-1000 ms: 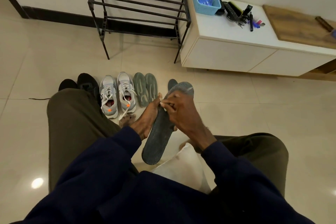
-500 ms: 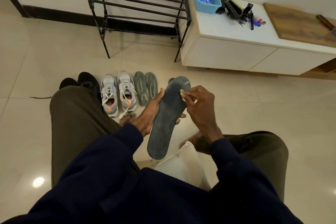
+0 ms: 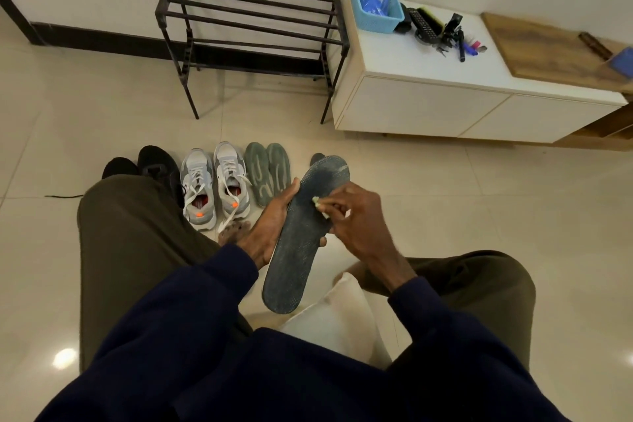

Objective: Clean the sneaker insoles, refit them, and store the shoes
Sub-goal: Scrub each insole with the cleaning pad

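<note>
Head view: seated, insole (image 3: pixel 301 236) held up over my lap, toe end away from me, heel end low by the white cushion (image 3: pixel 342 315). Left hand (image 3: pixel 270 226) grips it from the left edge, thumb along the rim, fingers wrapped behind; one fingertip shows at the far edge. Right hand (image 3: pixel 356 223) has its fingers pinched on a small pale wipe (image 3: pixel 317 201), pressed to the insole face just below the forefoot. The toe area looks paler and scuffed, the rest is dark with a dotted texture. For this step: support the back with the left fingers directly behind where the wipe presses so the insole doesn't flex away, work short overlapping strokes toe to heel, and refold the wipe once it loads up. It's small, so full coverage will likely take many passes. On the floor ahead: grey sneakers (image 3: pixel 214 188) unlaced and open, green insoles (image 3: pixel 269 171) lying just beside them, black shoes (image 3: pixel 150 164) to the left, and another dark tip (image 3: pixel 317 158) poking out behind the held insole, probably its mate. Shoe rack (image 3: pixel 250 27) stands by the wall, nothing on it. My read: cleaning is mid-way; refit and storage not started.
</note>
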